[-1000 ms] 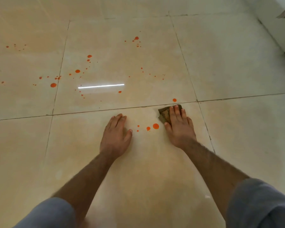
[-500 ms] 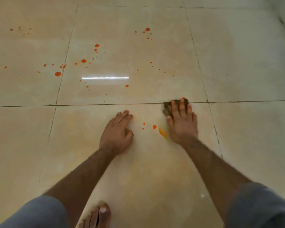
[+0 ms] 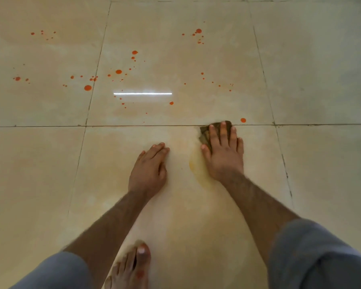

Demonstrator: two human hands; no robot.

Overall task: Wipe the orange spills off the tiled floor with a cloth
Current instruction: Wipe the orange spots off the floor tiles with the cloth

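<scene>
My right hand (image 3: 224,154) lies flat with straight fingers on a small brown cloth (image 3: 204,133), pressing it to the beige tiled floor (image 3: 321,163) right at a grout line. Most of the cloth is hidden under the palm. A pale orange smear (image 3: 195,165) runs along the floor just left of that hand. My left hand (image 3: 149,170) rests flat on the tile, holding nothing. One orange drop (image 3: 243,120) sits just beyond the cloth to the right. Several orange drops (image 3: 118,71) are scattered over the far tiles, a larger one (image 3: 87,87) at the left.
My bare foot (image 3: 131,268) stands on the floor at the bottom centre, between my forearms. A bright strip of reflected light (image 3: 142,93) lies on the middle far tile. Grey sleeves show at both lower corners.
The drops between my hands are gone, wiped into a pale orange smear. My right hand and the cloth have swept over them. My foot has come into view.
</scene>
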